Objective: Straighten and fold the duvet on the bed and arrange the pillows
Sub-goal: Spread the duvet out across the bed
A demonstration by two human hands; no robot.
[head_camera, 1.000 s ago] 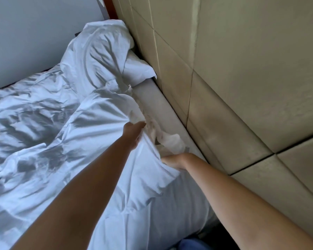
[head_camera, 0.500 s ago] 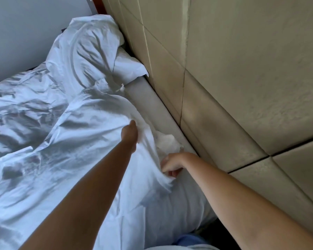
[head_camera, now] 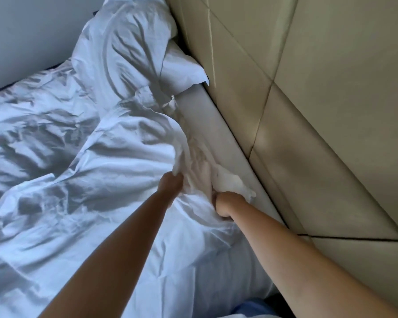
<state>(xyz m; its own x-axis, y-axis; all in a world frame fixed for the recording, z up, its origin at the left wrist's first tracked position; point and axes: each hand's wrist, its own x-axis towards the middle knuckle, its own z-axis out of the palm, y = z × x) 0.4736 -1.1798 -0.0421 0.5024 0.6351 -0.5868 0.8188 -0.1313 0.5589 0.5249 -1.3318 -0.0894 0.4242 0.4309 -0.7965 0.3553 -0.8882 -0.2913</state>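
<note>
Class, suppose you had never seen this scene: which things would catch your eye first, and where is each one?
First, the two bare forearms reaching up from the bottom edge, the left hand and right hand both gripping bunched white duvet near the middle. The crumpled duvet fills the left half. A beige padded headboard runs down the right, with a white pillow propped at the top.

A single head-worn view looks forward and steeply down along both bare forearms to the top edge of the bed (head_camera: 218,125), close in. The picture is tilted: the padded headboard (head_camera: 319,99) runs diagonally down the right side, and the rumpled duvet (head_camera: 67,168) fills the left and bottom. A grey wall (head_camera: 28,35) shows in the upper left corner.
</note>
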